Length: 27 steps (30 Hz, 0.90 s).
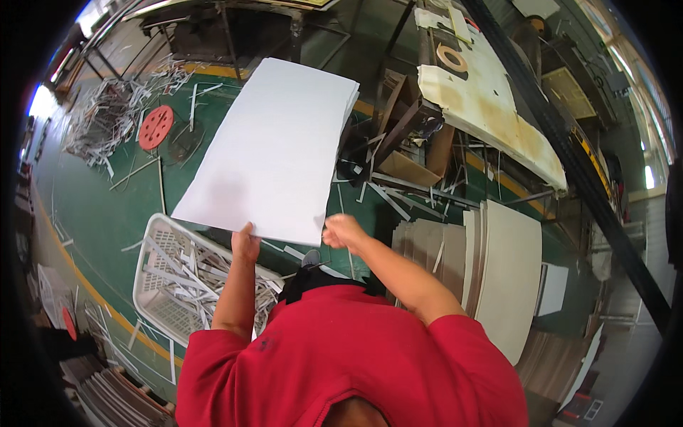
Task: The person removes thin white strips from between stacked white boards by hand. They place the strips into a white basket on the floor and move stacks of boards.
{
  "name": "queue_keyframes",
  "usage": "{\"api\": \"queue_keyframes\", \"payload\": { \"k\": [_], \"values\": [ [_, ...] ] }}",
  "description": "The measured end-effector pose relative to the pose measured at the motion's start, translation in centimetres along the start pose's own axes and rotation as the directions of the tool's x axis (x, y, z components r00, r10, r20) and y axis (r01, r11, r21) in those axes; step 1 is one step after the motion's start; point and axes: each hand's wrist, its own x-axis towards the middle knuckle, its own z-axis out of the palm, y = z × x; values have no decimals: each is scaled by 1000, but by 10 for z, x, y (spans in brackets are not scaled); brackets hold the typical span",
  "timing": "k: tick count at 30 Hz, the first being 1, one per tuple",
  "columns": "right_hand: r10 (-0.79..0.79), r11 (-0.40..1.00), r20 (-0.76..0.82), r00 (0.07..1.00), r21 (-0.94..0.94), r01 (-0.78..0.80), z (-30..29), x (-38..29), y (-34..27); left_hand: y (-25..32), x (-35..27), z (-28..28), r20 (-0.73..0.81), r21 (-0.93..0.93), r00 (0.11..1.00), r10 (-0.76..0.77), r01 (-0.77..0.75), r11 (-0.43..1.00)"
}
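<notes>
A large white sheet [277, 144], with more sheet edges showing at its right side, lies before me at about waist height. At its near edge, left of the middle, my left hand [246, 244] grips it, thumb on top and fingers underneath. My right hand [341, 232] is at the near right corner with its fingers curled; whether it pinches the edge or only rests beside it, I cannot tell. What bears the sheet from below is hidden.
A white plastic basket [140, 277] of cut strips stands at lower left. Large boards [509, 277] lean at right. A stained white-topped table [480, 107] holds a tape roll [452, 57]. Strips are heaped [101, 117] on the green floor near a red perforated disc [156, 127]. A dark bar [565, 144] crosses the right.
</notes>
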Motion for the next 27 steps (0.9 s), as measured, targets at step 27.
{"api": "queue_keyframes", "payload": {
  "k": [27],
  "values": [
    [85, 978, -538, 839, -118, -174, -119, -43, 261, -16, 194, 14, -254, 152, 951, -176, 219, 964]
  ]
}}
